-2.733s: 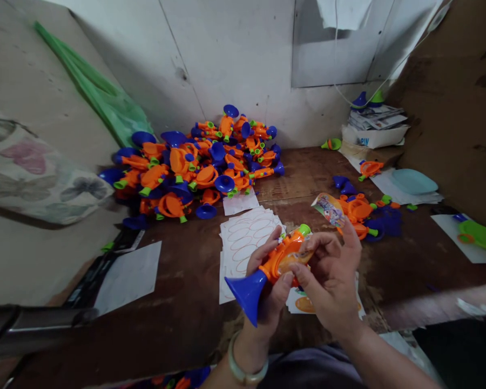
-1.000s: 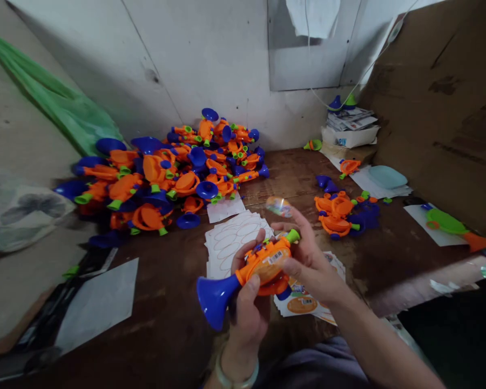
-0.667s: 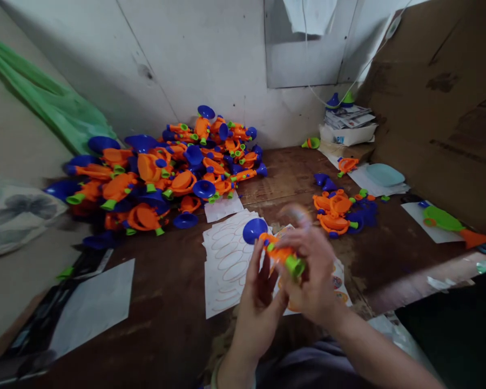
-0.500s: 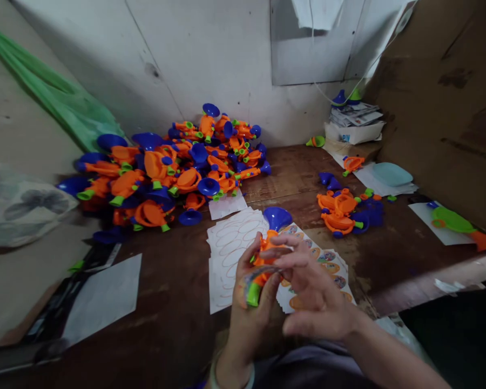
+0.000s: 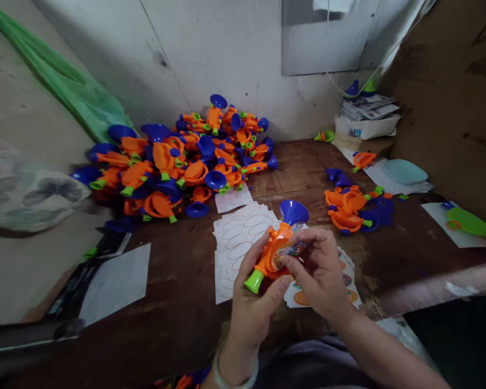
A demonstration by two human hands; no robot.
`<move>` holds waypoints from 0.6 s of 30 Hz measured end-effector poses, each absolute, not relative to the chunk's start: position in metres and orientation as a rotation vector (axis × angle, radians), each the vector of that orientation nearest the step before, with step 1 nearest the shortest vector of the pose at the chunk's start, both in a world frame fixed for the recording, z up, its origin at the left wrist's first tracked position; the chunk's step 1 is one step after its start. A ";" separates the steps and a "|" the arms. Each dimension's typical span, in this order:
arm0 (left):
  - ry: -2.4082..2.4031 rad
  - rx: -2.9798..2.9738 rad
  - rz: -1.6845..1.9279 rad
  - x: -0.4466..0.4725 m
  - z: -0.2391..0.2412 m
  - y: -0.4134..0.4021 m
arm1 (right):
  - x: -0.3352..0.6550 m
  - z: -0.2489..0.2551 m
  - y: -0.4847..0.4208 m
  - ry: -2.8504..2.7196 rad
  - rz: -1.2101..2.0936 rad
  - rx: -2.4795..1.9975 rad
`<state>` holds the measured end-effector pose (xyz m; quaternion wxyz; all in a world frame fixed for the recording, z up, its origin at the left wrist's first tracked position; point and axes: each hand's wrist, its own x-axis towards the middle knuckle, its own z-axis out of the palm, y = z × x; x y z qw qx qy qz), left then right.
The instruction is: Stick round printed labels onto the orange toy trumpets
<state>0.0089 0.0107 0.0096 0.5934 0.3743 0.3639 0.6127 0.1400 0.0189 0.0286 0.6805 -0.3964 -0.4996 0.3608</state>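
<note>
Before us a pale wall rises behind a dark brown table, with a big sheet of brown cardboard closing off the right side. Against the wall, left of centre, we have a heap of orange, blue and green toy trumpets; a smaller cluster of orange parts lies well apart from it, to the right. Nearer to us are white sheets with oval outlines, and just beside them, partly hidden under our right hand, sheets of oval stickers. Our left hand is closed around one toy trumpet, held above the sheets, its blue bell pointing away and its green mouthpiece towards us. Our right hand is pinched narrow, thumb against fingers, on a printed oval sticker at the toy's round side; we cannot tell how much of it sticks.
</note>
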 end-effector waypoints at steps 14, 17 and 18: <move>0.949 0.892 1.474 0.014 0.006 0.012 | 0.137 0.025 0.018 -1.221 0.707 -0.890; 0.943 0.881 1.477 0.014 0.005 0.012 | 0.137 0.024 0.018 -1.227 0.700 -0.886; 0.940 0.879 1.480 0.014 0.004 0.012 | 0.137 0.023 0.019 -1.231 0.696 -0.891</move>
